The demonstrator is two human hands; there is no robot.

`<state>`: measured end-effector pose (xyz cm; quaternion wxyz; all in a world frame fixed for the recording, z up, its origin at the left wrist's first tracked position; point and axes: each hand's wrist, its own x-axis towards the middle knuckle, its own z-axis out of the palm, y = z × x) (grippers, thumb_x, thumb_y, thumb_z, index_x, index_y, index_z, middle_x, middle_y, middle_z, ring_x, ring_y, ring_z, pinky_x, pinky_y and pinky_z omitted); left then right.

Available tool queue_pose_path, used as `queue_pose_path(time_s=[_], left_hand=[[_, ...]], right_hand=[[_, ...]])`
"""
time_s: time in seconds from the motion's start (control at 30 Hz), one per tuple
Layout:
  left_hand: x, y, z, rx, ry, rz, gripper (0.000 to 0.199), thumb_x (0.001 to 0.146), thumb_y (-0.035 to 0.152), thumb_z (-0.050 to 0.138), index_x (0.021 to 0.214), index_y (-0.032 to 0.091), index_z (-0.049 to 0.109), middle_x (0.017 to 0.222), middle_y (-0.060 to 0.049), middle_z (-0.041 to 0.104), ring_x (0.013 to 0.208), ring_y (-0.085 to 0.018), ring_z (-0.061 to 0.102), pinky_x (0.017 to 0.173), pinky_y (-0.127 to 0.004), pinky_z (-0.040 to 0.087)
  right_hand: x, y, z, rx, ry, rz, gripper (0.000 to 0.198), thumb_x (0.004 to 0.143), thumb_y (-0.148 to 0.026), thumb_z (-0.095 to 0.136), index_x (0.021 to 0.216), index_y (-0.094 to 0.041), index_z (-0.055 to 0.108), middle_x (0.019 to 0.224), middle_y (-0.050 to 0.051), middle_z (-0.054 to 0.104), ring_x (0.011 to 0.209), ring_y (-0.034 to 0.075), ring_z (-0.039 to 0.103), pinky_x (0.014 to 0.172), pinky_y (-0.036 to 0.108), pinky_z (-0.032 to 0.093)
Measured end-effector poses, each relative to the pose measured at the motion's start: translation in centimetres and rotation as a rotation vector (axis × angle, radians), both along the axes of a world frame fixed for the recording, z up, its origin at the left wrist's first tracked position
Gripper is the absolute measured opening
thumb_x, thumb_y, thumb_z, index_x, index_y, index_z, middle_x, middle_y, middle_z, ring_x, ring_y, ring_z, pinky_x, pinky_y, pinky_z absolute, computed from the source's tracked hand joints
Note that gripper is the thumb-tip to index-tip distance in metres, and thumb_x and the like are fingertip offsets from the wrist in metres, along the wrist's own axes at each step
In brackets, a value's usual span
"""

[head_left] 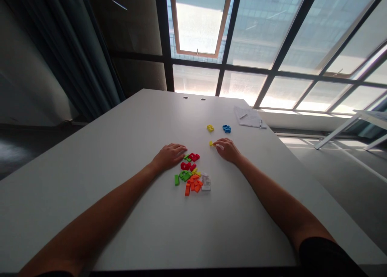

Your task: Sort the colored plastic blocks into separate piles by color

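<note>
My right hand (pixel 227 149) pinches a small yellow block (pixel 211 143) at its fingertips, just above the white table. Beyond it lie a small cluster of yellow blocks (pixel 210 128) and a cluster of blue blocks (pixel 226 128), apart from each other. My left hand (pixel 169 154) rests on the table with fingers stretched out, beside the mixed pile. Nearest its fingertips are red blocks (pixel 193 157) and green blocks. Lower in the pile are more green blocks (pixel 185 175), orange blocks (pixel 194 183) and white blocks (pixel 206 183), with a few yellow ones between.
The white table (pixel 127 212) reaches toward large windows. A sheet of paper (pixel 249 117) with pens on it lies near the right edge. Two round holes sit at the far end. A dark curtain (pixel 69 47) hangs at left; another white table (pixel 371 117) stands at right.
</note>
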<state>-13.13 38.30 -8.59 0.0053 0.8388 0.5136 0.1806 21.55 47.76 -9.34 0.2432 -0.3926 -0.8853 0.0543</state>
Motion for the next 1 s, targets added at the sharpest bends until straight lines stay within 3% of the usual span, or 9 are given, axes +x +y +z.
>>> queue_pose_path(time_s=[0.1, 0.2, 0.27, 0.43, 0.63, 0.77, 0.83, 0.9, 1.0], left_hand=[[0.1, 0.0, 0.0, 0.002, 0.001, 0.002, 0.037, 0.102, 0.042, 0.05, 0.127, 0.029, 0.073, 0.139, -0.006, 0.071, 0.125, -0.027, 0.065, 0.108, -0.045, 0.051], [0.0, 0.1, -0.1, 0.013, -0.005, -0.003, 0.036, 0.102, 0.042, 0.05, 0.127, 0.03, 0.073, 0.138, -0.006, 0.071, 0.124, -0.026, 0.065, 0.108, -0.044, 0.051], [0.0, 0.1, -0.2, 0.02, -0.006, -0.001, 0.036, 0.102, 0.042, 0.051, 0.126, 0.03, 0.073, 0.137, -0.006, 0.071, 0.124, -0.027, 0.065, 0.107, -0.045, 0.052], [0.1, 0.0, -0.1, 0.025, 0.0, 0.003, 0.034, 0.101, 0.041, 0.051, 0.125, 0.029, 0.073, 0.137, -0.006, 0.071, 0.124, -0.027, 0.065, 0.107, -0.046, 0.052], [0.2, 0.0, 0.0, 0.029, -0.004, 0.003, 0.034, 0.101, 0.04, 0.051, 0.125, 0.028, 0.073, 0.136, -0.006, 0.072, 0.122, -0.026, 0.066, 0.107, -0.046, 0.051], [0.1, 0.0, 0.0, 0.019, -0.004, 0.002, 0.036, 0.101, 0.041, 0.05, 0.125, 0.029, 0.073, 0.136, -0.006, 0.072, 0.122, -0.026, 0.066, 0.108, -0.045, 0.051], [0.1, 0.0, 0.0, 0.013, 0.0, 0.004, 0.036, 0.101, 0.041, 0.05, 0.126, 0.029, 0.073, 0.137, -0.006, 0.071, 0.123, -0.026, 0.066, 0.108, -0.045, 0.051], [0.1, 0.0, 0.0, 0.01, 0.002, 0.008, 0.037, 0.102, 0.042, 0.049, 0.126, 0.029, 0.073, 0.138, -0.006, 0.071, 0.123, -0.026, 0.066, 0.108, -0.046, 0.051], [0.1, 0.0, 0.0, 0.012, 0.0, 0.008, 0.037, 0.101, 0.042, 0.049, 0.127, 0.029, 0.073, 0.138, -0.006, 0.071, 0.124, -0.026, 0.066, 0.108, -0.045, 0.051]], right_hand=[[-0.6, 0.2, -0.1, -0.053, -0.186, -0.127, 0.057, 0.102, -0.034, 0.053, 0.157, -0.019, 0.052, 0.16, 0.015, 0.053, 0.142, 0.033, 0.05, 0.116, 0.051, 0.04], [-1.2, -0.1, 0.1, -0.09, -0.251, -0.184, 0.072, 0.104, -0.04, 0.049, 0.168, -0.013, 0.03, 0.172, 0.018, 0.032, 0.15, 0.036, 0.041, 0.119, 0.053, 0.036], [-1.3, -0.3, 0.3, -0.065, -0.247, -0.187, 0.071, 0.104, -0.041, 0.05, 0.167, -0.013, 0.033, 0.171, 0.018, 0.033, 0.148, 0.036, 0.043, 0.118, 0.051, 0.036], [-2.3, -0.2, 0.4, 0.007, -0.223, -0.132, 0.052, 0.108, -0.042, 0.046, 0.152, -0.018, 0.057, 0.158, 0.016, 0.054, 0.143, 0.031, 0.049, 0.118, 0.048, 0.036], [-3.4, 0.6, 0.0, -0.076, -0.299, -0.125, 0.068, 0.108, -0.052, 0.044, 0.163, -0.012, 0.042, 0.17, 0.019, 0.035, 0.155, 0.035, 0.035, 0.123, 0.051, 0.03], [-2.9, 0.4, -0.1, -0.043, -0.209, -0.131, 0.054, 0.109, -0.044, 0.045, 0.154, -0.015, 0.054, 0.16, 0.018, 0.052, 0.149, 0.033, 0.045, 0.12, 0.049, 0.035], [-2.7, -0.1, 0.2, -0.013, -0.137, -0.099, 0.042, 0.107, -0.04, 0.051, 0.14, -0.017, 0.066, 0.145, 0.017, 0.065, 0.141, 0.032, 0.053, 0.117, 0.049, 0.038], [-2.9, -0.9, 0.6, -0.004, -0.049, 0.03, 0.029, 0.104, -0.037, 0.059, 0.119, -0.019, 0.075, 0.127, 0.014, 0.075, 0.128, 0.03, 0.061, 0.113, 0.046, 0.04], [-3.9, -2.8, 1.4, -0.105, 0.062, 0.309, 0.02, 0.098, -0.039, 0.07, 0.094, -0.02, 0.076, 0.1, 0.009, 0.077, 0.101, 0.024, 0.068, 0.1, 0.039, 0.046]])
